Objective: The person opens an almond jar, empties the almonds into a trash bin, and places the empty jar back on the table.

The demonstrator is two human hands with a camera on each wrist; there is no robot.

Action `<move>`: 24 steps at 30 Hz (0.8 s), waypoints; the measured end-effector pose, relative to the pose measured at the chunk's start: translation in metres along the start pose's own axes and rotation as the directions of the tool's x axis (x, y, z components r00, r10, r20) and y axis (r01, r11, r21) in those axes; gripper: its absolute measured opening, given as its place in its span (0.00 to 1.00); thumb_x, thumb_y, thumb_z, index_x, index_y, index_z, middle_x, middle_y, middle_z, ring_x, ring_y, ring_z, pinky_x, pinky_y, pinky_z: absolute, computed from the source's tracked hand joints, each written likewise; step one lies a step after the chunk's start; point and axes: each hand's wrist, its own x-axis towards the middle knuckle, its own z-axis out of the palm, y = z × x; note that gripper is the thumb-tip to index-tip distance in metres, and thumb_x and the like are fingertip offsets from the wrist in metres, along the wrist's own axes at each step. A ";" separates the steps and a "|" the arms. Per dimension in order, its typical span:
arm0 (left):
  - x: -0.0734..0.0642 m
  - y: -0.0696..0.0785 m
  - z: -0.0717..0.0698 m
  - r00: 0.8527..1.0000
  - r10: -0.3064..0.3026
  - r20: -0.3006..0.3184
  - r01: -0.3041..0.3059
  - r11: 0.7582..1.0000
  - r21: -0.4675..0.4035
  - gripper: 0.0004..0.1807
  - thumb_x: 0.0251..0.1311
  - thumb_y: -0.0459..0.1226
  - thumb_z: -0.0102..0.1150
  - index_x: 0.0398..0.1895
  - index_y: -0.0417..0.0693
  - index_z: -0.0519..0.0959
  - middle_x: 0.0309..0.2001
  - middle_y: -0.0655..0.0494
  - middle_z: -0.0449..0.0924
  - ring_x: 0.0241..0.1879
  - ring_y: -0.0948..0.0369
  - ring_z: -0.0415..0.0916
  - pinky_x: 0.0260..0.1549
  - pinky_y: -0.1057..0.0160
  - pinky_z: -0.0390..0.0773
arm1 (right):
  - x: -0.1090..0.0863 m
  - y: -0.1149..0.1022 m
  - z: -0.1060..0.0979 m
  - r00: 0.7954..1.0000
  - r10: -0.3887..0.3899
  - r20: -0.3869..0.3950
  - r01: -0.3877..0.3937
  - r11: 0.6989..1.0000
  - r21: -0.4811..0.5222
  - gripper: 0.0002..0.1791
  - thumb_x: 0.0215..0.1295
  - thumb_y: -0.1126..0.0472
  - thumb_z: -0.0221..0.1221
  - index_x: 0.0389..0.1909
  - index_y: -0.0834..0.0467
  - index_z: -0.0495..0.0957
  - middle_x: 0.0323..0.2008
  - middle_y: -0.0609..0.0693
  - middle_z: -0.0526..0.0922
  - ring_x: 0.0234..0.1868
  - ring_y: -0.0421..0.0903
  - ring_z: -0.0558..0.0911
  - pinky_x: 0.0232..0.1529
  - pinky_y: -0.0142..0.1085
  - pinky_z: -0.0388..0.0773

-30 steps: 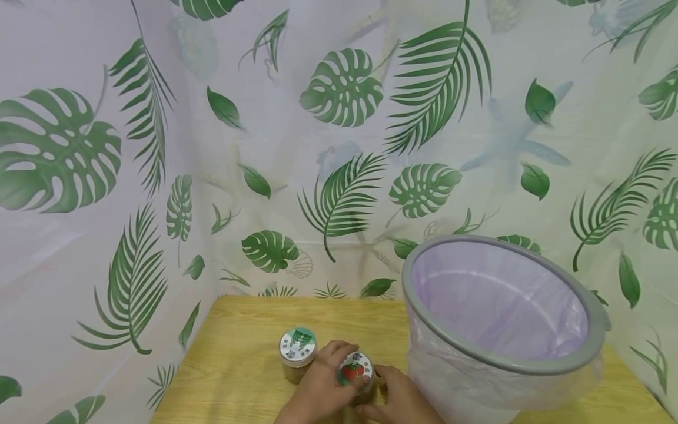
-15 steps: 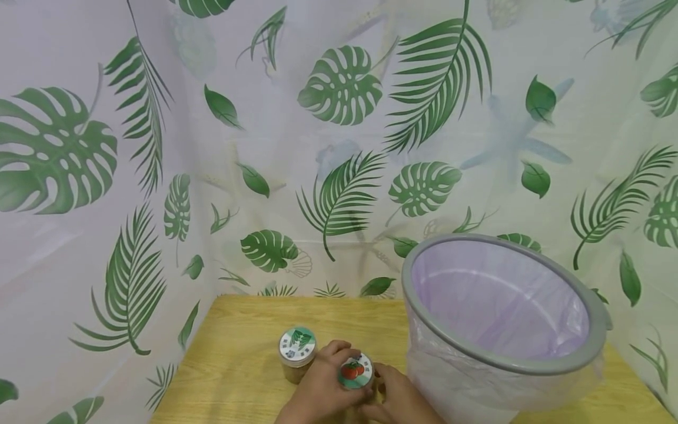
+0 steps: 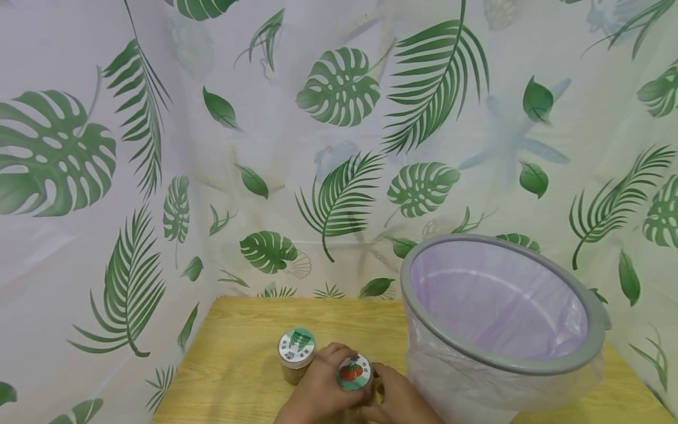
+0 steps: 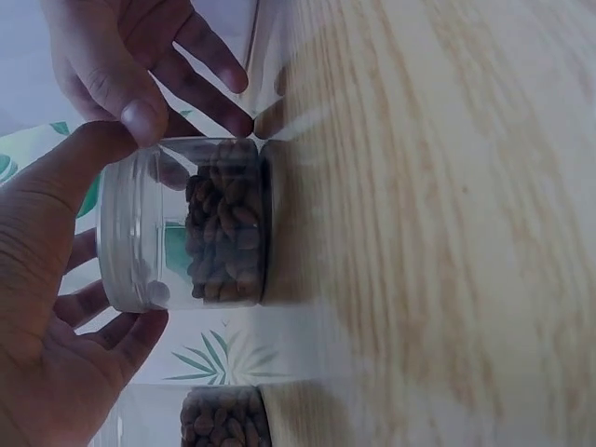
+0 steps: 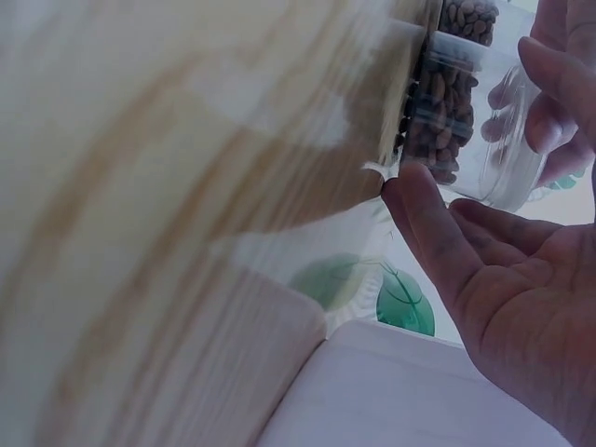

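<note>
My left hand [image 3: 320,383] grips the lid of a clear plastic jar [image 4: 223,223], with thumb and fingers around its edge. The lid has a round label [image 3: 353,372] with a red tomato picture. Brown bean-like pieces [image 5: 442,112] fill the lower part of the jar, which stands upright on the table. On the jar's right side is my right hand [image 3: 399,397], its fingertips close to the base in the right wrist view and its thumb by the lid in the left wrist view. A second lidded jar [image 3: 296,353], labelled with green pods, stands left of my left hand.
To the right stands a large bin [image 3: 503,359] with a grey rim and a thin, pale purple liner, close beside my right hand. The wooden table [image 3: 249,318] reaches back to a leaf-patterned curtain [image 3: 339,206], which also covers the left side.
The tomato label has turned clockwise between my hands since a second ago, and more of its green lower part shows. Both hands stay in nearly the same place.
</note>
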 end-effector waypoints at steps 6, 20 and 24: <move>-0.002 0.003 0.000 1.000 -0.017 -0.026 0.014 0.993 -0.118 0.28 0.44 0.59 0.75 0.45 0.61 0.75 0.47 0.65 0.78 0.45 0.66 0.76 0.41 0.70 0.80 | 0.000 0.000 0.001 1.000 -0.017 0.012 0.016 0.997 0.081 0.31 0.54 0.39 0.69 0.57 0.46 0.74 0.46 0.42 0.81 0.41 0.42 0.79 0.37 0.36 0.77; -0.002 0.014 -0.005 0.996 -0.082 -0.041 0.070 0.971 -0.229 0.30 0.43 0.58 0.75 0.41 0.58 0.69 0.42 0.62 0.78 0.38 0.63 0.81 0.36 0.70 0.81 | 0.002 -0.003 0.004 0.997 -0.022 -0.076 0.022 1.000 0.001 0.36 0.50 0.35 0.70 0.57 0.46 0.71 0.51 0.41 0.80 0.48 0.39 0.79 0.46 0.38 0.79; -0.001 0.013 -0.005 0.996 -0.070 -0.052 0.058 0.976 -0.210 0.30 0.44 0.59 0.74 0.41 0.58 0.69 0.42 0.63 0.78 0.38 0.62 0.81 0.36 0.70 0.81 | 0.003 -0.004 0.004 0.996 -0.010 -0.086 0.010 1.000 -0.002 0.36 0.50 0.34 0.69 0.57 0.44 0.71 0.51 0.41 0.80 0.48 0.39 0.79 0.47 0.40 0.80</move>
